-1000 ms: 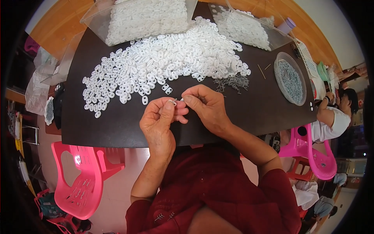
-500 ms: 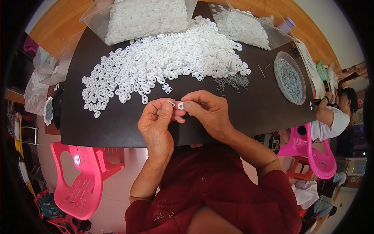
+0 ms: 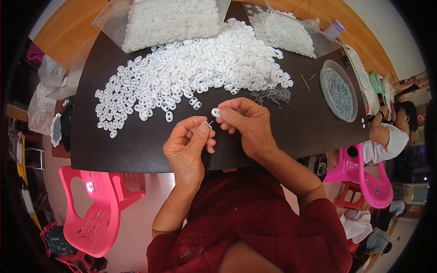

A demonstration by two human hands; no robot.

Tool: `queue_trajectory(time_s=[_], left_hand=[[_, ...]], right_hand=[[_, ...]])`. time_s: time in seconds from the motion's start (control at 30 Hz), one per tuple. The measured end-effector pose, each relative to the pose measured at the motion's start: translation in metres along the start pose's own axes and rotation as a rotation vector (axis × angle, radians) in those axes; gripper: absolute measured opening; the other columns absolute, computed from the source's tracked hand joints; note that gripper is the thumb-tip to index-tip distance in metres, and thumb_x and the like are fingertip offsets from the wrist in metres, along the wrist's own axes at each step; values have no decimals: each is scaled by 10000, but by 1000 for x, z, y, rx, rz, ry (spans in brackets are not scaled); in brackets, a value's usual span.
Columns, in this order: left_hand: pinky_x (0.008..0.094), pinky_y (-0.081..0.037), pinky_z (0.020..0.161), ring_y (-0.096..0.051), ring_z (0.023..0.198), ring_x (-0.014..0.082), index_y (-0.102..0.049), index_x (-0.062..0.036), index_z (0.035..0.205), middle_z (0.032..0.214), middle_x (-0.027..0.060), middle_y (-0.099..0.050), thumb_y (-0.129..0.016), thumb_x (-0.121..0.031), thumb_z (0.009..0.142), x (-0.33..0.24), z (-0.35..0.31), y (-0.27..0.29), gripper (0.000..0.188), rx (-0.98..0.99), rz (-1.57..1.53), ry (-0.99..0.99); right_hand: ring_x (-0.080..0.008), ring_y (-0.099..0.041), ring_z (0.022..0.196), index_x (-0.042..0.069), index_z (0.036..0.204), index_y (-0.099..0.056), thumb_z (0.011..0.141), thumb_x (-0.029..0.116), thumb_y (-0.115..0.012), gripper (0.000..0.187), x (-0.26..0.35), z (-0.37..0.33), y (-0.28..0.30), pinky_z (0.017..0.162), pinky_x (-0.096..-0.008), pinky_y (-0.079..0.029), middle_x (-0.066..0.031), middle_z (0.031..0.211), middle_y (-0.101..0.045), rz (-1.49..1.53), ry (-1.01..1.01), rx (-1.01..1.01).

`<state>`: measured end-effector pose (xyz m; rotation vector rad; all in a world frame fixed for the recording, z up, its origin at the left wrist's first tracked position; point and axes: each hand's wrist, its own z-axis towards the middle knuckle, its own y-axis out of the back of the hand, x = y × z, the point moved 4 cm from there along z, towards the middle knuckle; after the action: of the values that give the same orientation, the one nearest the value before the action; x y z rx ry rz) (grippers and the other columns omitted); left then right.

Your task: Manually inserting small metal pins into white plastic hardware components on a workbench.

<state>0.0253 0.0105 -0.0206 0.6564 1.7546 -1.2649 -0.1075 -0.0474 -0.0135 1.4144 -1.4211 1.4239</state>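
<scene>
My left hand pinches a small screw between thumb and fingers, its threaded end pointing up and right. A bit of white at the fingertips looks like a plastic piece around the screw, mostly hidden by my thumb. In my right hand, thumb and forefinger grip a white oval two-hole plastic piece, just above and right of the screw, apart from it. Beyond both hands spreads a large heap of similar white pieces. A small pile of grey screws lies behind my right hand.
Clear bins of white pieces stand at the back of the dark table. At the right sits a round tub of screws, near two thin sticks. Pink chairs flank the table; another person sits at right.
My right hand has moved up and slightly right with the white piece, away from the left fingertips. My left hand has shifted slightly right and tilted, showing more of the screw.
</scene>
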Motion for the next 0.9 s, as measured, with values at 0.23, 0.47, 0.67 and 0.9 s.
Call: queue_trajectory(time_s=[0.23, 0.47, 0.67, 0.9], left_hand=[[221, -461, 468, -588, 565, 133, -576, 49, 951, 754, 127, -637, -608, -27, 856, 2, 0, -2, 126, 8, 14, 19], [213, -459, 483, -590, 582, 124, -562, 39, 1002, 751, 104, -640, -607, -16, 853, 4, -1, -1, 165, 3, 51, -11], [212, -462, 513, -591, 603, 117, -549, 47, 1071, 751, 89, -639, -597, -4, 858, 2, -2, -3, 225, 16, 91, -71], [215, -468, 524, -592, 617, 117, -546, 54, 1099, 759, 86, -638, -603, -2, 854, 3, -2, -2, 258, 23, 103, -102]], right_hand=[[-74, -569, 643, 3, 921, -641, 830, 126, -655, 154, 1, 0, -4, 574, -198, -426, -62, 759, -651, -25, 4, -8], [-51, -551, 625, 11, 875, -626, 815, 120, -648, 127, 0, -1, -7, 537, -175, -407, -30, 742, -633, -35, 5, -11], [-54, -550, 630, -1, 883, -620, 816, 108, -639, 130, -1, -1, -8, 540, -178, -404, -30, 738, -629, -46, -4, -5], [-51, -547, 636, -20, 866, -608, 811, 55, -626, 95, 3, -3, -12, 557, -192, -438, -28, 728, -618, -30, 16, 6]])
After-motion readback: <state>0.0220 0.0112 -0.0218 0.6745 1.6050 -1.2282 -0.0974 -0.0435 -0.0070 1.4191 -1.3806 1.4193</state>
